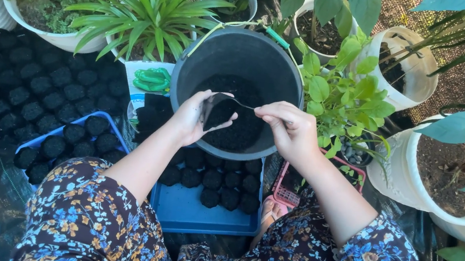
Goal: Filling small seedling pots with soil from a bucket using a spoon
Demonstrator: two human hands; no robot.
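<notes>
Potted plants crowd the ground all around you, white pots [45, 29] to the left and right and a leafy green plant [146, 7] straight ahead. From the head camera, both your hands are over the black bucket [240, 58], which holds dark soil in its bottom. Your left hand [194, 119] is closed on one side of a small black bag [219, 113], and your right hand [291, 130] pinches the opposite edge, so the bag's mouth is pulled open just above the soil. I cannot tell whether any soil is in the bag yet. Just below the bucket, a blue tray [196, 211] carries rows of filled black bags [216, 180], with bare blue floor left at its near end. Many more filled bags [23, 93] stand packed on the ground to your left. Judging by this, much of the filling looks done, and the tray has room for more.
</notes>
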